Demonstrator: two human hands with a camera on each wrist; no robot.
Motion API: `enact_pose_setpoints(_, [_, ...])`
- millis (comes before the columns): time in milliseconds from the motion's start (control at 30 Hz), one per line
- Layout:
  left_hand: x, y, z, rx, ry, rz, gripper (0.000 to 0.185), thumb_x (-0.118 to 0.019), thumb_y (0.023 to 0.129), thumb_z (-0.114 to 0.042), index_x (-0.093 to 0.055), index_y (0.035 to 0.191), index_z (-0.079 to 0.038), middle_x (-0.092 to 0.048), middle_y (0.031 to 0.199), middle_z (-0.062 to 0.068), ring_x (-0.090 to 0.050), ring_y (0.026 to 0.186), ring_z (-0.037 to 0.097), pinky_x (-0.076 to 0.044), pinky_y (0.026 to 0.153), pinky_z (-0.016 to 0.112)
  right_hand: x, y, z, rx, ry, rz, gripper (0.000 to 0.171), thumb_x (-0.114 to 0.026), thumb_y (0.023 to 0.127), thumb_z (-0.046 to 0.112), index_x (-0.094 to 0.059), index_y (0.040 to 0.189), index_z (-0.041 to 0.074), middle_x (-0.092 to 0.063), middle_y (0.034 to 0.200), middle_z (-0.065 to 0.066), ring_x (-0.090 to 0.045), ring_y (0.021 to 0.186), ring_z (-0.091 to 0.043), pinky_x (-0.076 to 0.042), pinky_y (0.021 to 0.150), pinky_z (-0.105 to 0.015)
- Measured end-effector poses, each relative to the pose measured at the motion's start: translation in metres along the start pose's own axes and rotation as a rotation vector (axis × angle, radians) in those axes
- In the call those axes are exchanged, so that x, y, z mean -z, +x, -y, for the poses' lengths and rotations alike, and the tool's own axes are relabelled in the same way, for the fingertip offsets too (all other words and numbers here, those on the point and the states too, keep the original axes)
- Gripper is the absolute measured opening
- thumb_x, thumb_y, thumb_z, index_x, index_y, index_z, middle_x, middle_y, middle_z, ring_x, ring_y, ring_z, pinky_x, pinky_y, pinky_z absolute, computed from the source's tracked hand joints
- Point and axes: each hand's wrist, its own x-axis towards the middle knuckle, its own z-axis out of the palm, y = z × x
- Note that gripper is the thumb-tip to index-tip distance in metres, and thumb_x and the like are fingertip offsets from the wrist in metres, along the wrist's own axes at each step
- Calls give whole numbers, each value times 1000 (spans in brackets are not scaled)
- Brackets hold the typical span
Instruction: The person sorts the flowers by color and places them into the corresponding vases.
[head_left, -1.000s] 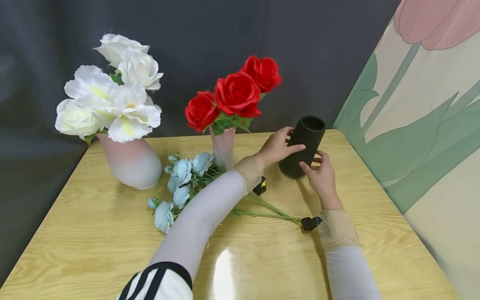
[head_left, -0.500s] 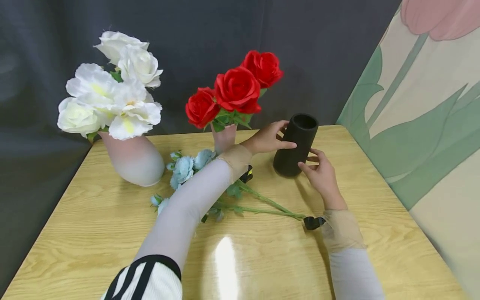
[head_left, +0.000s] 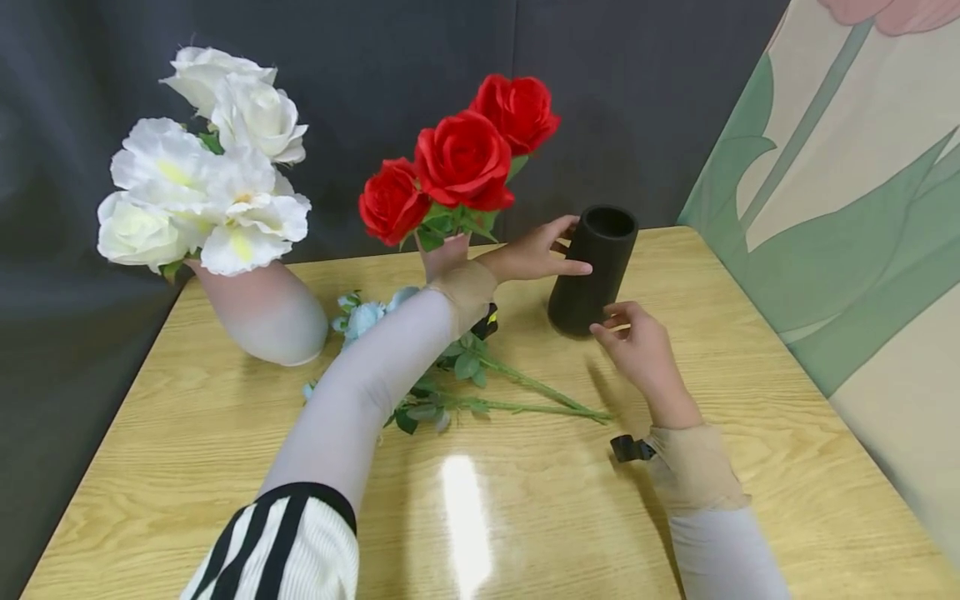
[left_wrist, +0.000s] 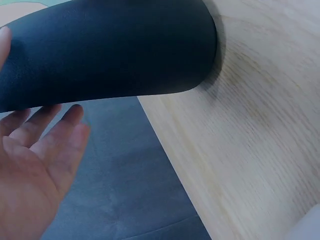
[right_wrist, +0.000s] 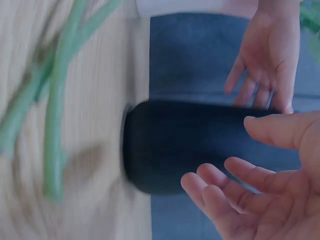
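Observation:
A black cylindrical vase (head_left: 592,275) stands on the table, towards the back right. My left hand (head_left: 534,252) is at its upper left side, thumb across the front. In the left wrist view, the loosely spread fingers (left_wrist: 59,132) lie along the vase's edge, some tips touching it or partly hidden. Close to the vase's lower right side is my right hand (head_left: 636,350), its fingers relaxed and holding nothing. Pale blue artificial flowers (head_left: 365,318) lie on the table, partly covered by my left arm, their green stems (head_left: 540,392) reaching right.
A pink-and-white vase (head_left: 262,312) with white flowers (head_left: 240,200) stands at the left. Behind my left forearm, a slim pink vase (head_left: 444,254) holds red roses (head_left: 465,158). A dark curtain (head_left: 360,92) hangs behind the wooden table (head_left: 202,442).
The black vase first shifted a little left with both hands at it, then stayed standing. My right hand has drawn slightly away from its lower side. The head view has shifted.

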Motion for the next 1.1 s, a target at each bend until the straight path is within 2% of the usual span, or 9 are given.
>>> enact_pose_setpoints(100, [0, 1, 2, -26, -21, -15, 68, -71, 92, -14, -36, 149, 0, -50, 145, 15, -50, 133, 25, -46, 107, 28, -5, -7, 10, 39, -15, 6, 39, -58, 100, 19, -54, 130, -7, -63, 115, -27, -63, 105, -44, -55, 85, -51])
enact_pose_setpoints(233, [-1, 2, 8, -30, -31, -44, 68, -71, 92, -15, -37, 149, -1, -50, 147, 13, -50, 134, 24, -48, 105, 27, -17, -15, 21, 119, -49, 56, 30, -61, 99, 15, -61, 121, -6, -67, 108, -23, -66, 98, -40, -56, 81, -50])
enact_pose_setpoints(333, [-2, 3, 11, -30, -35, -53, 67, -72, 92, -15, -38, 149, -2, -51, 147, 12, -50, 134, 23, -49, 103, 26, -30, -20, 28, 173, -83, 111, 25, -64, 96, 13, -67, 114, -4, -71, 101, -18, -67, 86, -32, -56, 74, -42])
enact_pose_setpoints(467, [-3, 3, 11, -48, -53, -54, 67, -72, 91, -14, -39, 148, -2, -52, 145, 13, -51, 133, 23, -49, 102, 26, -50, -25, 36, 225, -134, 212, 18, -67, 94, 12, -72, 105, -1, -72, 90, -10, -61, 71, -17, -51, 66, -32])
enact_pose_setpoints(600, [-2, 4, 10, -59, -64, -54, 67, -72, 91, -12, -39, 149, -1, -51, 145, 13, -51, 132, 24, -50, 100, 24, -71, -28, 43, 280, -196, 321, 12, -69, 92, 10, -75, 99, 2, -72, 87, -5, -61, 71, -10, -52, 67, -30])
enact_pose_setpoints(767, [1, 4, 8, -74, -68, -49, 68, -73, 90, -9, -39, 148, 1, -53, 143, 15, -52, 131, 24, -50, 100, 24, -94, -32, 51, 324, -341, 421, 5, -72, 90, 14, -72, 89, 9, -69, 86, -2, -64, 79, -16, -53, 71, -35])
enact_pose_setpoints(867, [4, 3, 7, -68, -52, -40, 68, -74, 89, -8, -39, 147, 2, -55, 141, 16, -54, 130, 24, -50, 100, 24, -103, -33, 55, 369, -435, 440, 11, -74, 89, 14, -66, 81, 13, -61, 80, 1, -58, 71, -17, -48, 62, -34])
enact_pose_setpoints(967, [6, 3, 4, -57, -31, -16, 69, -74, 89, -10, -39, 147, 2, -55, 141, 16, -54, 130, 24, -50, 100, 23, -107, -35, 56, 439, -483, 434, 26, -70, 87, 2, -53, 69, 13, -46, 68, 3, -42, 61, -14, -35, 56, -28])
enact_pose_setpoints(1100, [9, 5, 0, -41, -26, 18, 71, -74, 89, -11, -37, 148, 2, -53, 143, 16, -54, 131, 24, -50, 100, 23, -106, -38, 54, 496, -509, 416, 31, -63, 85, -6, -49, 66, 14, -43, 65, 4, -39, 61, -10, -33, 55, -26])
